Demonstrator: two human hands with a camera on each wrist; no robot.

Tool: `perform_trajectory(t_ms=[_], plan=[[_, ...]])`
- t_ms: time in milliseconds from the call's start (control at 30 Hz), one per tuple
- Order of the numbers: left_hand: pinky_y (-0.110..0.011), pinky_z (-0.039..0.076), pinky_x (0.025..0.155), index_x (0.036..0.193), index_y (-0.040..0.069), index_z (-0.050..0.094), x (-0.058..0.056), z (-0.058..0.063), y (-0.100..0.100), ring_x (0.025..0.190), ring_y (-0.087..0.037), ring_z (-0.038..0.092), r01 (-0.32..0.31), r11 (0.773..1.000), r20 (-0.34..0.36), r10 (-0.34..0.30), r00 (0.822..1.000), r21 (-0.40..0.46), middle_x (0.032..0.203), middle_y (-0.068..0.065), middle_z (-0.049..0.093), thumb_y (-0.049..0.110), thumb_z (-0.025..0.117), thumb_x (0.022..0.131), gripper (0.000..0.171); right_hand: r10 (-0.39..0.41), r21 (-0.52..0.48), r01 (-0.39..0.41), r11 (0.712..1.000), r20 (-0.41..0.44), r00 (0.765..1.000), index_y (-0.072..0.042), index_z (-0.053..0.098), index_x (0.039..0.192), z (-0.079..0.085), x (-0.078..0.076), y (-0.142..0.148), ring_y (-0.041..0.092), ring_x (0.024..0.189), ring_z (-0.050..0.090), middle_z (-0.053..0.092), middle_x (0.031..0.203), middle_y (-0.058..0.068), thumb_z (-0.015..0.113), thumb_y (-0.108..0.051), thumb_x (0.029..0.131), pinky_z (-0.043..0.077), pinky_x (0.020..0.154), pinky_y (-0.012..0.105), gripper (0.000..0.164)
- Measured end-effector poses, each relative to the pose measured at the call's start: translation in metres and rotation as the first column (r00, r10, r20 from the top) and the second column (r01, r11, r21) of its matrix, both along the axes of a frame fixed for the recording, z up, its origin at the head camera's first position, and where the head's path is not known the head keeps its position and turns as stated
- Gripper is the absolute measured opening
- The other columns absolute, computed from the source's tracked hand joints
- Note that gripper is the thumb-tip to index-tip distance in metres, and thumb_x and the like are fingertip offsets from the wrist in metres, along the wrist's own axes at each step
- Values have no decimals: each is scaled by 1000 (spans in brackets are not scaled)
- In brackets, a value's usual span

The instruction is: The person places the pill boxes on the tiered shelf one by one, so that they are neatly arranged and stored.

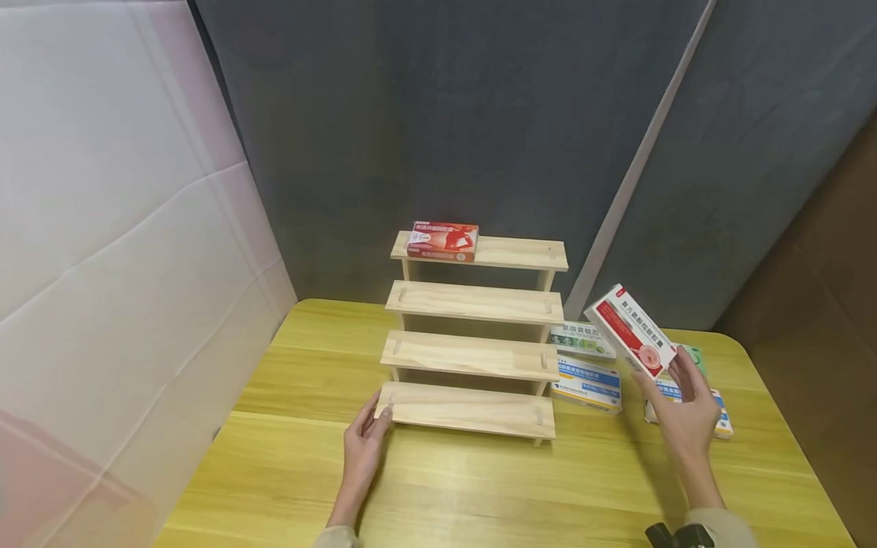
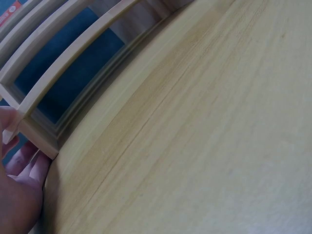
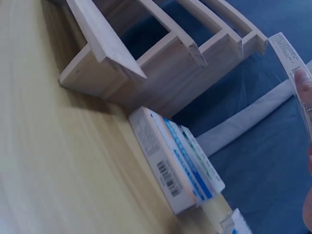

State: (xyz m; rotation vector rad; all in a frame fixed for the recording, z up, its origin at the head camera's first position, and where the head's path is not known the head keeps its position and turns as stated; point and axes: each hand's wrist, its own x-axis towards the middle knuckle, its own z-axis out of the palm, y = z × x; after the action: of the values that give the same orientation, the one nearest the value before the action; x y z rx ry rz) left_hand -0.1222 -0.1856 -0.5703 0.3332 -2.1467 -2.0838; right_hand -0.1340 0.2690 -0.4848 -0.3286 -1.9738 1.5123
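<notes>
My right hand [image 1: 688, 415] holds a white-and-red medicine box [image 1: 633, 331] up in the air, right of a four-tier wooden step rack [image 1: 473, 356]. In the right wrist view, a finger lies along the narrow side of that medicine box [image 3: 291, 56]. At the rack's lowest tier, my left hand [image 1: 363, 441] grips the left end, thumb at the front edge. The left wrist view shows fingers of the left hand [image 2: 29, 168] around the end of the wooden rack [image 2: 41, 136]. A red medicine box [image 1: 441, 241] lies on the top tier, at its left.
Right of the rack, a blue-and-white medicine box [image 1: 587, 383] lies before a green-and-white one [image 1: 582, 339]. Another blue-and-white box [image 1: 722, 417] and a green box [image 1: 695, 358] are partly hidden behind my right hand. Grey cloth [image 1: 445, 114] hangs behind the wooden table [image 1: 274, 457].
</notes>
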Motion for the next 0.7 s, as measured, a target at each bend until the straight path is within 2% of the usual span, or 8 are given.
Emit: perform_trajectory(t_ms=[133, 200, 267, 500, 700], plan=[[-10, 53, 95, 150, 4, 47, 0, 0, 1, 129, -26, 57, -5, 1000, -2, 5, 1000, -2, 159, -22, 39, 20, 60, 103, 51, 19, 6, -19, 1000, -22, 1000, -14, 56, 145, 7, -7, -6, -3, 120, 59, 64, 140, 3, 83, 0, 80, 48, 101, 7, 72], [-10, 53, 94, 149, 3, 48, 0, 0, 1, 129, -28, 58, -14, 1000, -7, 14, 1000, -6, 158, -23, 40, 19, 61, 103, 51, 31, 14, -30, 999, -35, 999, -14, 57, 145, 12, -10, -9, -3, 120, 59, 64, 140, 5, 84, 1, 80, 48, 101, 7, 71], [-11, 54, 93, 149, 2, 48, 0, 0, 1, 125, -24, 60, -17, 1000, -8, 17, 1000, -1, 157, -24, 41, 18, 61, 103, 50, 41, 13, -40, 999, -48, 998, -12, 56, 145, 15, -13, -13, -2, 121, 59, 63, 141, 7, 83, 1, 80, 48, 103, 9, 71], [-10, 54, 91, 149, 0, 47, 0, 1, 2, 107, 3, 62, -11, 1000, -22, 12, 1000, 23, 155, -25, 42, 17, 61, 103, 51, 66, 11, -66, 998, -25, 997, -13, 54, 147, 21, -25, -24, -2, 122, 58, 60, 144, 13, 84, -3, 81, 46, 106, 10, 74], [-9, 54, 91, 150, 0, 46, 0, 1, 1, 101, 9, 61, -6, 1000, -19, 7, 1000, 31, 155, -25, 43, 16, 60, 103, 52, 109, 0, -109, 994, -74, 991, -9, 52, 148, 25, -36, -33, 0, 124, 59, 59, 145, 17, 82, -1, 82, 47, 109, 14, 72]])
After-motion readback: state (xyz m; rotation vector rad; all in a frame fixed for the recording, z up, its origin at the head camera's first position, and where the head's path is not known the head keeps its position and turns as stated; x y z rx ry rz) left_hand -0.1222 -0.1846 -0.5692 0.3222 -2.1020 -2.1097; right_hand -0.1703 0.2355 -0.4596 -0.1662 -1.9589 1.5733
